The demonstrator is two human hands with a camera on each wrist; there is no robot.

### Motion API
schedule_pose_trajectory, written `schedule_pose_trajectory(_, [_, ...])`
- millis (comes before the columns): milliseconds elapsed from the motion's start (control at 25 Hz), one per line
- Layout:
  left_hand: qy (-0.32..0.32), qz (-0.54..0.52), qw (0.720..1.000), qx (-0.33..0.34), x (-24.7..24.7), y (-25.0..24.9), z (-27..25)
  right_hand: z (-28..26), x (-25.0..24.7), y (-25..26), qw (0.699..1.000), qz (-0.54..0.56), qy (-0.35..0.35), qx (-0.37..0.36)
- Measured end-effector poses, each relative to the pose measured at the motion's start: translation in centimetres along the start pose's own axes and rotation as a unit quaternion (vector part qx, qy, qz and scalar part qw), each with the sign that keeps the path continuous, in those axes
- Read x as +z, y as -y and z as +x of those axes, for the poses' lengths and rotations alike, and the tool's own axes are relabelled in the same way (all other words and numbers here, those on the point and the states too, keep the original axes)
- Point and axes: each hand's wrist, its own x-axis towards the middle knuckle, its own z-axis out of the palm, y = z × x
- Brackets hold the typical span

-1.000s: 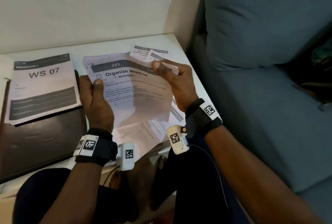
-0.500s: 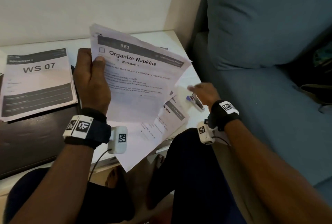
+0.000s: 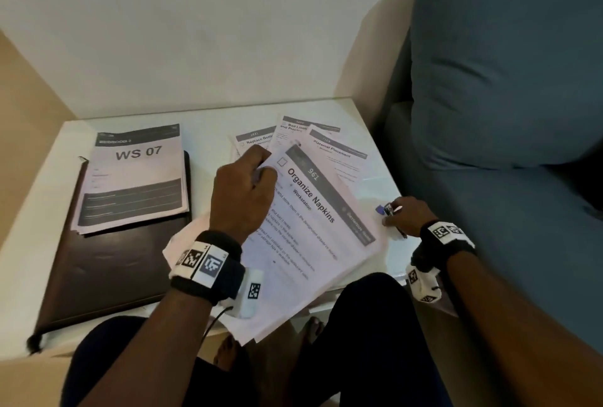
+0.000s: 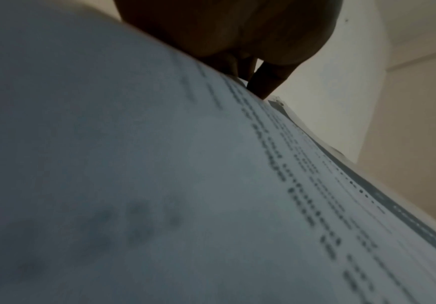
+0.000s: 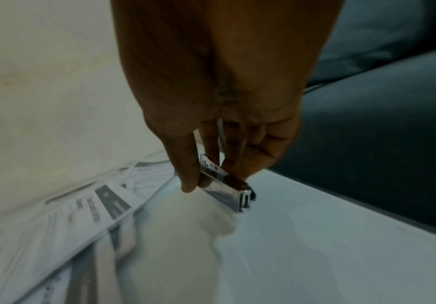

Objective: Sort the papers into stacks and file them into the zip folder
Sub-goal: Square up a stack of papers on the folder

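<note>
From the head view, the left hand (image 3: 243, 191) grips the "Organize Napkins" sheets (image 3: 313, 236) over the desk (image 3: 208, 119); one WS 07 stack (image 3: 133, 178) lies on the closed zip folder (image 3: 107, 263), and loose papers (image 3: 293, 135) remain unsorted. The left wrist view shows only fingers curled on that paper. In the right wrist view the right hand (image 5: 219, 115) pinches a small stapler (image 5: 227, 189), so filing looks barely begun.

Dim, soft indoor light; both wrist views blurred, print perhaps unreadable; edges warped.

The head view looks steeply down on the table (image 3: 208, 119). The left wrist view skims the papers (image 4: 159, 185) close up toward one o'clock; the right wrist view hangs low over the table's right edge, sharing those papers at seven o'clock.
</note>
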Motion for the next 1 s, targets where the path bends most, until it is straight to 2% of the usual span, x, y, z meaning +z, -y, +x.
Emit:
schedule_pose_trajectory(80, [0.030, 0.005, 1.000, 0.009, -0.7, -0.5, -0.4, -1.0, -1.3, 0.7, 0.993, 0.111, -0.024, -0.017])
schedule_pose_trajectory(160, [0.055, 0.005, 0.998, 0.016, -1.5, -1.2, -0.9, -3.3, -2.8, 2.9, 0.971, 0.231, -0.046, -0.047])
schedule_pose_trajectory(240, [0.074, 0.015, 0.997, 0.021, -2.2, -1.9, -1.5, -6.8, -4.5, 6.2, 0.933, 0.347, -0.031, -0.095])
schedule_pose_trajectory(320, [0.080, 0.028, 0.996, 0.034, -2.8, -2.9, -2.2, -10.7, -6.1, 8.8, 0.880, 0.454, 0.020, -0.141])
schedule_pose_trajectory(400, [0.092, 0.035, 0.994, 0.046, -4.0, -4.6, -3.4, -15.5, -7.1, 10.9, 0.828, 0.516, 0.069, -0.211])
schedule_pose_trajectory(440, [0.101, 0.036, 0.993, 0.050, -4.2, -5.0, -3.5, -16.8, -7.4, 11.8, 0.817, 0.515, 0.080, -0.245])
schedule_pose_trajectory(520, [0.117, 0.025, 0.991, 0.063, -5.0, -5.9, -4.0, -19.1, -7.5, 13.2, 0.817, 0.481, 0.091, -0.303])
schedule_pose_trajectory(600, [0.127, 0.007, 0.990, 0.062, -5.4, -6.3, -3.8, -19.8, -7.4, 14.1, 0.818, 0.461, 0.111, -0.327])
schedule_pose_trajectory(720, [0.128, -0.011, 0.990, 0.066, -5.9, -6.7, -3.5, -20.1, -7.0, 14.4, 0.806, 0.478, 0.131, -0.324])
schedule_pose_trajectory(1000, [0.155, -0.047, 0.983, 0.082, -6.6, -7.0, -4.0, -20.6, -6.1, 15.2, 0.798, 0.500, 0.115, -0.316])
